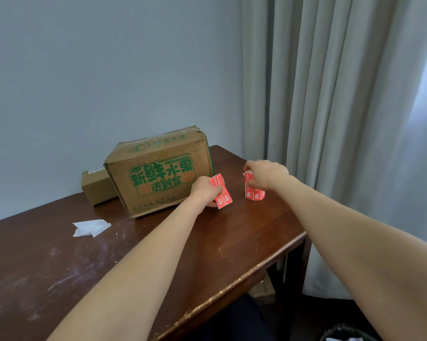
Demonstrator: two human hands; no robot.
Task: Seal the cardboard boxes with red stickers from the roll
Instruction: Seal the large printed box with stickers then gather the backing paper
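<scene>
— Your left hand point(205, 191) pinches a strip of red stickers point(221, 190), held apart from the roll point(254, 191). That roll stands on the table point(232, 242), gripped at its top by your right hand point(269, 175).
— Anything on the boxes yet?
— No red shows on the large printed box point(158, 173) just behind your left hand, nor on the small box point(97, 188) beside it. I'd judge sealing not yet begun: both are left to do.
— Those white scraps point(90, 227)?
— Possibly backing paper; I can't tell.

red sticker roll point(254, 193) upright near box point(158, 168)
</scene>
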